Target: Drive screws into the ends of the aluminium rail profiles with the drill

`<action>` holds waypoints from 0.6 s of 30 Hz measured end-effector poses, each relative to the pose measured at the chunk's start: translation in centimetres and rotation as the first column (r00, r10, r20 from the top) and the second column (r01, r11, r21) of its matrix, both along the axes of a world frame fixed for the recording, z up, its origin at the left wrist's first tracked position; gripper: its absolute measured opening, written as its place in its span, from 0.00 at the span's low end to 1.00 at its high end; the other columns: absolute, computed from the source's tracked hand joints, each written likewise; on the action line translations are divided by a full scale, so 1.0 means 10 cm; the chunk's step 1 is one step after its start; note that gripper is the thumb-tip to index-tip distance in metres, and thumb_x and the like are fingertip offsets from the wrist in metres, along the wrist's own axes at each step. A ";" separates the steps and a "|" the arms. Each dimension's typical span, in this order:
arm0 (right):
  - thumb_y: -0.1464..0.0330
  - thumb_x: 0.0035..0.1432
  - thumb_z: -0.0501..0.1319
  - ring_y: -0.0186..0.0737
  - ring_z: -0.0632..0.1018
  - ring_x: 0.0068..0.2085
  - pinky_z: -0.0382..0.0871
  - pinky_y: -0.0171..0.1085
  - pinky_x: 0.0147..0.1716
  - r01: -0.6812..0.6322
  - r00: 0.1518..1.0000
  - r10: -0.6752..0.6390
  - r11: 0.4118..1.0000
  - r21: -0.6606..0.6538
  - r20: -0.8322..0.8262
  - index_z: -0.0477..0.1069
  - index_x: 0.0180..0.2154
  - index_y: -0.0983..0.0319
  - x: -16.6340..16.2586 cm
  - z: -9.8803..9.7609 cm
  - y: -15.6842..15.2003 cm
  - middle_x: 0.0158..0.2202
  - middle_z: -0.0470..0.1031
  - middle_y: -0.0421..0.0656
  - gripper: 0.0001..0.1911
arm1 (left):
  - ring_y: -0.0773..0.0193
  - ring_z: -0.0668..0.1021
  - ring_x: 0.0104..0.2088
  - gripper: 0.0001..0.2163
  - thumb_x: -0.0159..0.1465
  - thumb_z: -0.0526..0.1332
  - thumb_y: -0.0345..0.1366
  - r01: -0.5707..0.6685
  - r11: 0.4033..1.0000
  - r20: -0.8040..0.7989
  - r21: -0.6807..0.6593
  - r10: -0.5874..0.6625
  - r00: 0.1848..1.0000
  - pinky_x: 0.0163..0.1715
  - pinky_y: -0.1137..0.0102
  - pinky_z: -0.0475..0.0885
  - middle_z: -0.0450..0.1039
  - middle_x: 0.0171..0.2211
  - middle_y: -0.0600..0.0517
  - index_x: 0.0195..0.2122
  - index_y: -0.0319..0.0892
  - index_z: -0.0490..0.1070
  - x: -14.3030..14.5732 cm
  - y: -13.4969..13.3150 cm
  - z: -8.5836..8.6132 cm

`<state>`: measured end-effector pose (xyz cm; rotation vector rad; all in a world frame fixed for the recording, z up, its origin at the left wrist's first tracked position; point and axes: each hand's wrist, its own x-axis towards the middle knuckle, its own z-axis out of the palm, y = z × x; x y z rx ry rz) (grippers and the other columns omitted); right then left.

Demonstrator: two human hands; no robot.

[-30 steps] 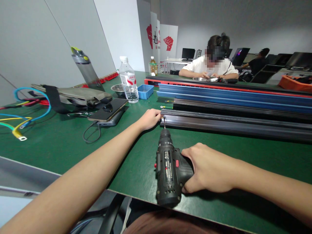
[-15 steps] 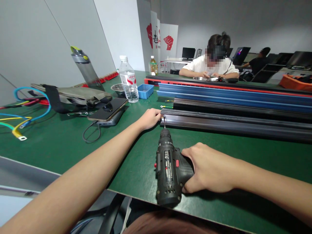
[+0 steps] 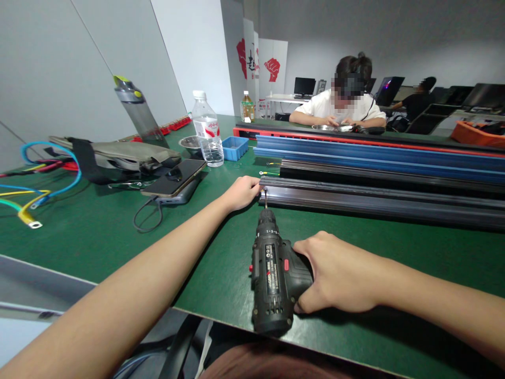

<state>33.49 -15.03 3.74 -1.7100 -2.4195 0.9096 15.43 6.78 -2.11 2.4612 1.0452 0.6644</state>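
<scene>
My right hand (image 3: 335, 273) is wrapped round the handle of a black cordless drill (image 3: 272, 279), which lies on its side and points away from me. Its bit (image 3: 265, 198) meets a screw at the left end of a long dark metal profile (image 3: 355, 202). At that same end my left hand (image 3: 242, 192) grips the profile, with the fingertips partly hidden behind it. Just beyond, a green-yellow wire with a ring terminal (image 3: 268, 173) sticks out by a second dark profile (image 3: 379, 173).
A blue profile (image 3: 355, 155) and a red-and-black one (image 3: 315, 131) lie farther back. Left of my hand are a phone (image 3: 175, 177), a water bottle (image 3: 209, 131), a blue tray (image 3: 235, 149), a bag (image 3: 122, 152) and loose cables (image 3: 35, 202). A co-worker (image 3: 339, 105) sits opposite.
</scene>
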 end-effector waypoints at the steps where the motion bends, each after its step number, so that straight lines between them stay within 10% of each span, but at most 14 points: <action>1: 0.57 0.40 0.69 0.31 0.64 0.21 0.56 0.32 0.19 0.001 1.000 -0.001 1.000 0.001 0.000 0.68 0.27 0.60 0.00 0.00 0.00 0.22 0.69 0.35 0.17 | 0.67 0.65 0.25 0.13 0.61 0.51 0.36 0.002 1.000 -0.002 0.004 -0.002 1.000 0.27 0.72 0.57 0.62 0.20 0.55 0.20 0.40 0.63 0.00 0.00 0.00; 18: 0.57 0.39 0.70 0.31 0.65 0.21 0.56 0.32 0.18 0.007 1.000 -0.007 1.000 -0.002 -0.023 0.69 0.27 0.60 0.01 -0.02 0.00 0.22 0.70 0.35 0.17 | 0.67 0.65 0.24 0.14 0.62 0.50 0.38 0.001 1.000 -0.002 0.016 -0.001 1.000 0.27 0.72 0.57 0.63 0.20 0.54 0.20 0.40 0.62 0.00 0.02 -0.02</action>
